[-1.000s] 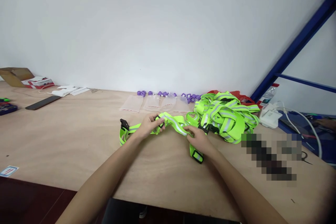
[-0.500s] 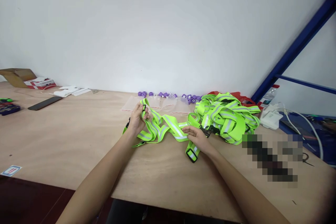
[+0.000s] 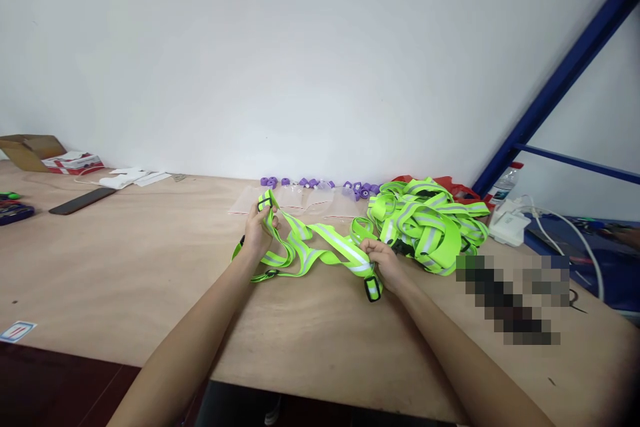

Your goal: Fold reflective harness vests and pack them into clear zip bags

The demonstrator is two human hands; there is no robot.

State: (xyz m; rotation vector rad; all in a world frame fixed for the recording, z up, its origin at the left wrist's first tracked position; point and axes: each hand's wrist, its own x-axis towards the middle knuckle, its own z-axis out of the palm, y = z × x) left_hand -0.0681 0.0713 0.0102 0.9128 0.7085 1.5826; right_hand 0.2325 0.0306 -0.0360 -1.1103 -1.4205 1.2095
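A neon-green reflective strap [image 3: 327,240] with a silver stripe and black plastic fittings stretches between my hands over the table. My left hand [image 3: 259,232] is closed on its left end, next to a black slide buckle [image 3: 265,203] that sticks up above the fingers. At the other end my right hand [image 3: 383,260] pinches the webbing. Just below those fingers hangs a black rectangular buckle [image 3: 373,289]. Loose loops of the strap rest on the wood between both hands. Right behind my right hand lies a heap of similar green straps [image 3: 433,223].
Clear plastic bags [image 3: 305,200] and several purple round pieces [image 3: 365,190] lie along the wall. Red material [image 3: 455,187] shows behind the heap. A white adapter [image 3: 509,227], a bottle [image 3: 506,181] and a blurred-out patch are on the right. A dark flat bar [image 3: 83,201] and cartons [image 3: 33,150] are left.
My right hand has gone from loosely spread fingers to pinching the strap, and the stretch between the hands is straighter. The buckle at my left hand has turned and stands higher.
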